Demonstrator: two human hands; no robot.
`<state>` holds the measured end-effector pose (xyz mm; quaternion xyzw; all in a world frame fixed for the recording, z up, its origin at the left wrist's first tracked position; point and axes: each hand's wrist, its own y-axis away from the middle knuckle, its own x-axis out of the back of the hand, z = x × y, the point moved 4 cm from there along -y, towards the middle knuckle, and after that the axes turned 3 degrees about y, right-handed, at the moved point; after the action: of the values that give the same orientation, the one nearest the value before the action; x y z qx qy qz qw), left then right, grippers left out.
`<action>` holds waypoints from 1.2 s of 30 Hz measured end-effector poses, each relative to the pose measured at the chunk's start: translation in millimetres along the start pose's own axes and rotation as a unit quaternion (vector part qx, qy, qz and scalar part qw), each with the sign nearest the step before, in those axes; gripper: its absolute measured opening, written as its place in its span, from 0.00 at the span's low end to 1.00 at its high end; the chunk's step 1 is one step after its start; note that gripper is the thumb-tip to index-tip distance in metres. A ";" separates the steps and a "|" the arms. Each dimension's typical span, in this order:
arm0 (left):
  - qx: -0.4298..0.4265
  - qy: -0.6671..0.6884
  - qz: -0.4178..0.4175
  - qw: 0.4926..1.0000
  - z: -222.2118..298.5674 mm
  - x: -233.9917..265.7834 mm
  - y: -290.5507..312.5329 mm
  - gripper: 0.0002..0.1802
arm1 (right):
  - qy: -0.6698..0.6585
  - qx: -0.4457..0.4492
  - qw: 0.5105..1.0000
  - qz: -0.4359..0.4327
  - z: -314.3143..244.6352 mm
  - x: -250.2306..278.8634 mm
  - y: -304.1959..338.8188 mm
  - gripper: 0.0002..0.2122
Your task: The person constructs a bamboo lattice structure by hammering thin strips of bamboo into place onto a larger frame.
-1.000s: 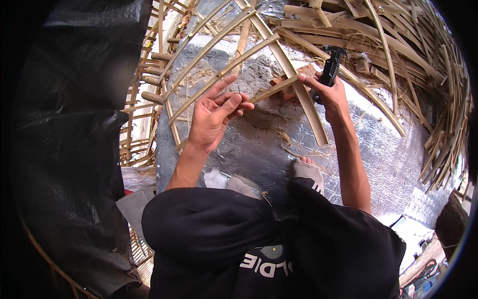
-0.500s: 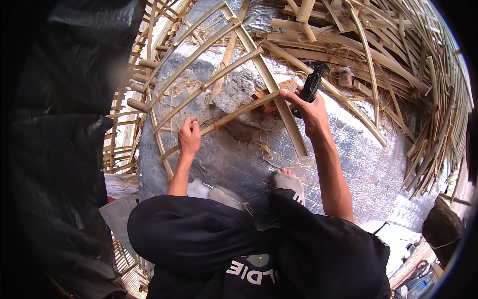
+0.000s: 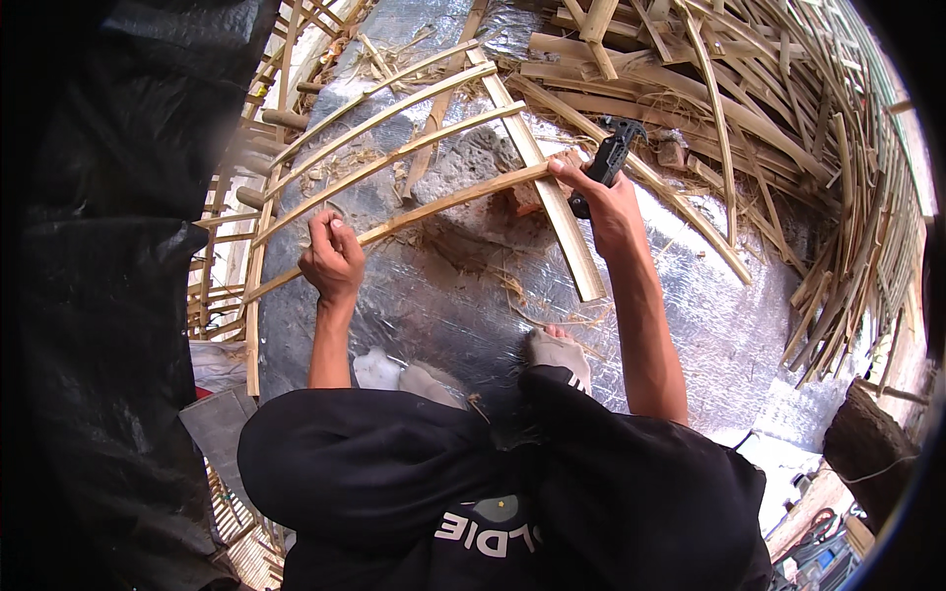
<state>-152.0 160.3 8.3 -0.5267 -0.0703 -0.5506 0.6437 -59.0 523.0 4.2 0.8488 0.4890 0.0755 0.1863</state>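
Note:
A frame of bamboo slats lies across the middle, with several long slats joined to a flat crosspiece on the right and another strip on the left. My right hand grips a black hand tool whose exact kind is unclear. Its thumb rests where the nearest slat meets the right crosspiece. Over that same slat, nearer its left end, my left hand is closed. Its fingertips are pinched together, with a small dark bit at them that I cannot make out.
Beneath the frame are a rough grey stone block and a reddish brick piece on silvery sheeting. A big pile of bamboo strips fills the far right. Black sheeting hangs at left, beside a bamboo lattice.
My left hand has moved left and slightly farther away. The frame's left side has swung left and nearer, while my right hand still grips the black tool beside the right crosspiece.

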 end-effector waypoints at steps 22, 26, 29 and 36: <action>0.689 0.587 0.145 0.400 -124.3 -79.4 22.5 0.26 | 0.141 0.010 0.988 0.065 -5.0 -10.4 18.3 0.22; 0.605 0.626 0.139 0.472 -128.7 -85.1 9.3 0.13 | 0.079 0.008 0.995 0.059 -2.6 -10.6 18.9 0.22; 0.555 0.645 0.173 0.496 -121.0 -71.1 -25.4 0.12 | 0.092 0.006 0.993 0.072 0.7 -3.5 15.1 0.22; 0.495 0.631 0.106 0.588 -87.2 -44.1 -113.5 0.13 | 0.057 -0.011 0.996 0.067 7.1 1.8 16.5 0.22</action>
<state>-300.5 140.7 9.0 0.3487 0.1475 -0.5533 0.7419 -42.7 515.3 4.1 0.8720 0.4396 0.1416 0.1621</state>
